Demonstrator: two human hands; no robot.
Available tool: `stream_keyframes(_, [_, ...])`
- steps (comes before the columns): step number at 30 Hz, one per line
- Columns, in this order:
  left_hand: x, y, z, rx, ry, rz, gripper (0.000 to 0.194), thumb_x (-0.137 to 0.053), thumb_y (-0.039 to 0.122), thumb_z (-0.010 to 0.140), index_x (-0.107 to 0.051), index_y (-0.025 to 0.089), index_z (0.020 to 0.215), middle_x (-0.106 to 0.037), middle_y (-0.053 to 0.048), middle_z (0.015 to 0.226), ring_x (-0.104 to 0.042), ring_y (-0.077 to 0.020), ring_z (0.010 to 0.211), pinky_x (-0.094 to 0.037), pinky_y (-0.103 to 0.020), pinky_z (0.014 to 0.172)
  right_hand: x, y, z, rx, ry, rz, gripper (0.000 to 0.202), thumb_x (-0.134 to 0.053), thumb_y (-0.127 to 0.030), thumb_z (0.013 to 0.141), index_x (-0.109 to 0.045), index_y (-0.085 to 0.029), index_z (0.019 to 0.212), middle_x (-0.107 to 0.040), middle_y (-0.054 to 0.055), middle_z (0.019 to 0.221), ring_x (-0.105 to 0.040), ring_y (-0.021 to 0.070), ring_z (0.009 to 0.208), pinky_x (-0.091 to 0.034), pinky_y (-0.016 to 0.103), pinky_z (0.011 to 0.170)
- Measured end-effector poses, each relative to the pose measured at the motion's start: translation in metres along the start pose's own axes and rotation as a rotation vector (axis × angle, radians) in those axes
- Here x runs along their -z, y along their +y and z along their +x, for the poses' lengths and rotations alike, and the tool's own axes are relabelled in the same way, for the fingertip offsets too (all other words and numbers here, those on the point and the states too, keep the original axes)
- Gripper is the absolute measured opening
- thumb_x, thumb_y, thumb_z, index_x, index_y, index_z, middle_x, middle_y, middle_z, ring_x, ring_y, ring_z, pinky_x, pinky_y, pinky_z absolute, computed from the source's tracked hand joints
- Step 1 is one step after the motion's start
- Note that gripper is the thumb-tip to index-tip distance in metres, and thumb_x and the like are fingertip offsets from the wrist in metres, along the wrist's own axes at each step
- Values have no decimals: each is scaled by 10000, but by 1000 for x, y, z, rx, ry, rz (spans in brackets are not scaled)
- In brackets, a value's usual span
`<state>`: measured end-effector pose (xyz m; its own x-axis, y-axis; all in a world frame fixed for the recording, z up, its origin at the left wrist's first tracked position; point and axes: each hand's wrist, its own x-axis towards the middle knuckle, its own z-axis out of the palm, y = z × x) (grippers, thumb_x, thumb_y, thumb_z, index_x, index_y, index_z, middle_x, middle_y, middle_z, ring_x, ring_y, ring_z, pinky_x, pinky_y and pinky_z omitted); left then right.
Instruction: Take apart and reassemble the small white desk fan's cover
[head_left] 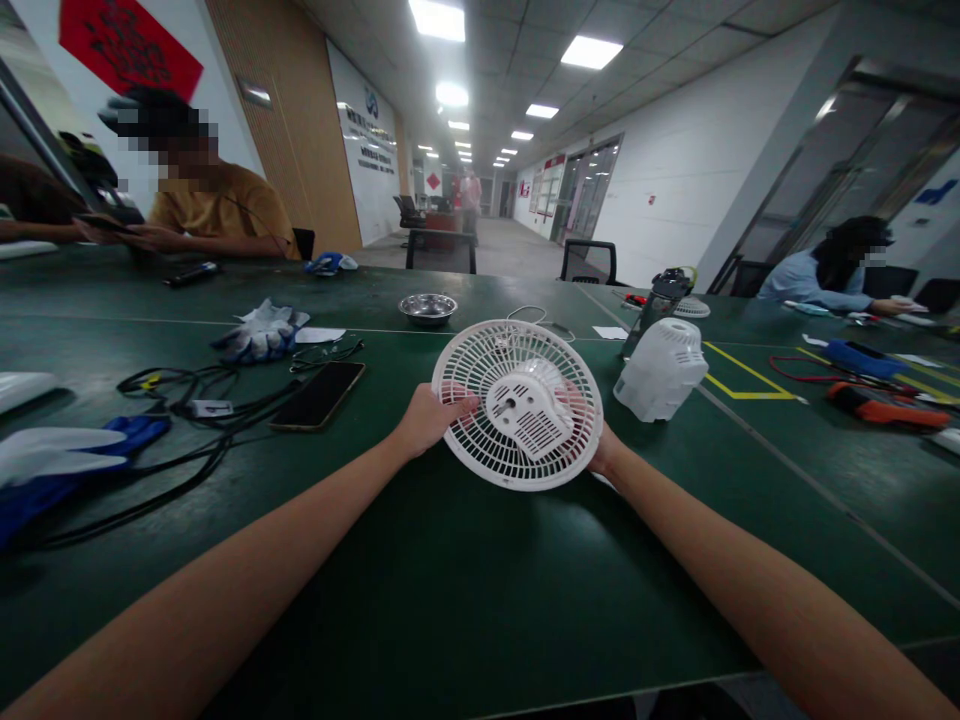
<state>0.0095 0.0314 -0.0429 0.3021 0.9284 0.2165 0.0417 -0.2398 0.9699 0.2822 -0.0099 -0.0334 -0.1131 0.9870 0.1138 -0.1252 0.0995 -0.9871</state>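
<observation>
A round white fan grille (517,404) with a housing at its centre is held tilted above the green table (450,600). My left hand (433,418) grips its left rim, thumb on the near face and the other fingers partly behind the slats. On the right side, my right hand (592,435) is closed round the grille from behind, its fingers seen through the slats. A thin pale cable (531,312) shows just beyond the grille. To the right stands a translucent white plastic housing (663,370).
A metal bowl (427,308) stands behind the grille. Left are a phone (319,396), black cables (217,440) and gloves (262,332). Right are a dark power tool (656,305) and an orange tool (885,405). Two people (217,205) (817,270) sit across the table.
</observation>
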Motion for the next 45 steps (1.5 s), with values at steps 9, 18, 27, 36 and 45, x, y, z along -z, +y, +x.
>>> stream_keyframes(9, [3, -2, 2, 62, 99, 38, 158, -789, 281, 789, -741, 152, 867, -748, -69, 771, -710, -218, 665, -608, -411, 659, 89, -11, 15, 377, 605, -1152, 724, -741, -471, 727, -514, -204, 1361, -592, 139, 1187, -556, 349, 1125, -418, 551, 1041])
stream_keyframes(18, [14, -10, 7, 149, 142, -43, 142, -794, 248, 782, -740, 140, 857, -749, -65, 794, -716, -203, 702, -616, -401, 720, 97, -6, 21, 365, 569, -1341, 594, -701, -358, 728, -563, -195, 1282, -479, 149, 1180, -498, 350, 1151, -409, 523, 1040])
stream_keyframes(27, [15, -9, 8, 164, 122, -58, 127, -788, 223, 790, -741, 146, 879, -755, -72, 827, -719, -200, 729, -614, -397, 737, 123, -44, 8, 491, 1109, -1254, 785, -693, -282, 648, -416, -227, 1381, -371, 186, 1425, -371, 394, 1351, -309, 574, 1090])
stream_keyframes(36, [15, -7, 7, 186, 124, -58, 143, -783, 218, 796, -735, 142, 907, -759, -74, 832, -725, -205, 741, -615, -405, 751, 174, -8, 23, 87, 1131, -824, 977, -855, -450, 495, -402, -205, 1325, -608, 167, 1249, -602, 358, 1117, -449, 502, 991])
stream_keyframes(45, [14, -11, 10, 160, 129, -73, 126, -785, 212, 789, -736, 144, 884, -750, -62, 799, -718, -197, 716, -616, -410, 756, 168, -29, 23, 335, 1308, -809, 828, -840, -505, 592, -465, -195, 1262, -691, 146, 1151, -682, 323, 1015, -517, 462, 911])
